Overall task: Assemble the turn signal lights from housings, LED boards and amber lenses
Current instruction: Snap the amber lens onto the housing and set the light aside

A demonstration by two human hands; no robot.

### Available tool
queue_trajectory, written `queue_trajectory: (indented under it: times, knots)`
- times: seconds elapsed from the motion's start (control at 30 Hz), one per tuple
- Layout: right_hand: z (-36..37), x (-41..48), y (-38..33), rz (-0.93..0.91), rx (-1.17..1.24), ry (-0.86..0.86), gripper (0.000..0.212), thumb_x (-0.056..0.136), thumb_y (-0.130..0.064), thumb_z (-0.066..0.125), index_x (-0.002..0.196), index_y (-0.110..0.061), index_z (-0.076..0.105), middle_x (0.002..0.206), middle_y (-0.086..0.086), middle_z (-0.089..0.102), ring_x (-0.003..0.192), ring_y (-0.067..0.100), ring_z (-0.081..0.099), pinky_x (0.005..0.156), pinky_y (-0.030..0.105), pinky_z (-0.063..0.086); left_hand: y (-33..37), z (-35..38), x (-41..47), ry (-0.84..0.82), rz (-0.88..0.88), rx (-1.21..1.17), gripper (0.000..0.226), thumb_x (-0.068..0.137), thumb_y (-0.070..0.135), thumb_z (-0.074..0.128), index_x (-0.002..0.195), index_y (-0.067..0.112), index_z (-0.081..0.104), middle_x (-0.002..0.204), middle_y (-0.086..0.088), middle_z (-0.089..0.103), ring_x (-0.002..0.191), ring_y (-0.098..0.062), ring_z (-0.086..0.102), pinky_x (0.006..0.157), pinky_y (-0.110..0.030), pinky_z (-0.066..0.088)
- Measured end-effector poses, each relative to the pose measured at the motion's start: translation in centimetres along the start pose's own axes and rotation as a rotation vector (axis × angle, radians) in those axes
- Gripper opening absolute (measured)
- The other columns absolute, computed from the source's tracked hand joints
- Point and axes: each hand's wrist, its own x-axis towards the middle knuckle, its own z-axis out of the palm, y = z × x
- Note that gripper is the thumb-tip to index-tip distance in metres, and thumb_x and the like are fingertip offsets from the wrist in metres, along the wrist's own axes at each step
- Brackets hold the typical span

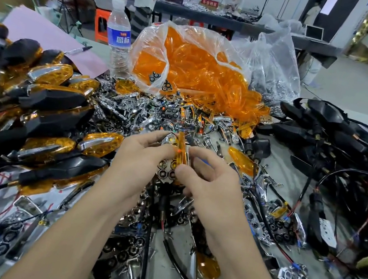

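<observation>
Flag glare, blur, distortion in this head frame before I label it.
Head view: soft even light, no hard shadows; glare specks on the chrome pile and the lens bag; wide-angle bending leans the bottle and curves the edges; far benches out of focus, left edge smeared; left hand, right hand and the lens they pinch are sharp.

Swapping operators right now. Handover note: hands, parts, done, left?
Hands: left-hand grip pinches a chrome LED board; right-hand grip pinches an amber lens edge-on against it, apparently not seated.
Parts: lens bag centre back, loose LED boards mid-table, wired black housings right.
Done: finished lights stacked left.
Left: fit this lens, add a housing, repeat.
</observation>
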Motion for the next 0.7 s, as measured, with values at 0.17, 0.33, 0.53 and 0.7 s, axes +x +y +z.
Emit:
queue_trajectory:
  times: [0.17, 0.33, 0.53, 0.7]
  knots:
    - [-0.2, 0.1, 0.5, 0.016, -0.040, -0.001, 0.027, 0.084, -0.009, 0.075, 0.093, -0.029, 0.059, 0.085, -0.003, 0.074, 0.072, 0.009, 0.060, 0.076, 0.039, 0.054, 0.0, 0.0, -0.2, -0.013, 0.016, 0.037, 0.038, 0.092, 0.004, 0.070, 0.086, 0.040, 0.083, 0.100, 0.004, 0.081, 0.110, -0.026, 0.071, 0.108, -0.056, 0.049]
    - [0.1, -0.4, -0.2, -0.064, -0.017, 0.089, 0.032, 0.079, -0.016, 0.078, 0.102, -0.033, 0.064, 0.084, -0.001, 0.078, 0.074, 0.021, 0.072, 0.073, 0.047, 0.061, -0.2, 0.2, -0.2, 0.045, 0.052, 0.047, 0.036, 0.094, 0.005, 0.070, 0.082, 0.037, 0.082, 0.087, 0.013, 0.080, 0.088, -0.005, 0.074, 0.085, -0.037, 0.057]
    - [0.9, -1.0, -0.3, -0.183, -0.105, 0.111, 0.039, 0.081, -0.011, 0.075, 0.096, -0.047, 0.074, 0.084, -0.013, 0.077, 0.085, 0.011, 0.074, 0.072, 0.022, 0.060, 0.1, 0.5, -0.5, -0.031, 0.001, -0.043, 0.021, 0.101, 0.011, 0.063, 0.101, 0.020, 0.083, 0.097, -0.009, 0.080, 0.092, -0.026, 0.075, 0.091, -0.041, 0.059]
    - [0.8, -0.9, -0.6, -0.209, -0.151, 0.147, 0.039, 0.084, -0.019, 0.076, 0.088, -0.057, 0.071, 0.095, -0.006, 0.076, 0.095, 0.018, 0.070, 0.077, 0.036, 0.059, 0.2, -0.6, -0.2, -0.248, -0.151, -0.256, 0.041, 0.101, 0.005, 0.041, 0.127, 0.010, 0.072, 0.117, -0.017, 0.076, 0.101, -0.031, 0.073, 0.085, -0.040, 0.063]
